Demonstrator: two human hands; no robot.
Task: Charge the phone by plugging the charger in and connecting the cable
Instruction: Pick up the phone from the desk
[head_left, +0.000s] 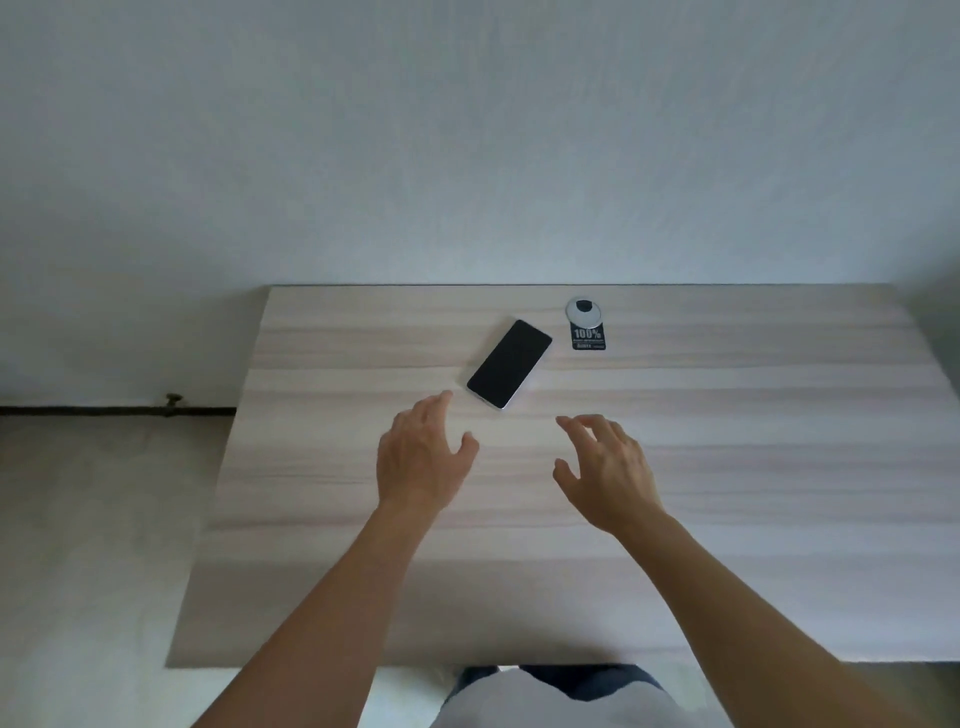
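Note:
A phone with a dark screen and a pale rim lies face up and slanted on the light wooden table, toward the far edge. My left hand hovers just below and left of the phone, fingers spread, holding nothing. My right hand hovers below and right of it, fingers curled apart, also holding nothing. Neither hand touches the phone. No charger or cable is visible.
A round grey cable grommet sits near the table's far edge, with a black sticker just in front of it. A pale wall stands behind the table. To the left is the floor, with a dark strip along the wall.

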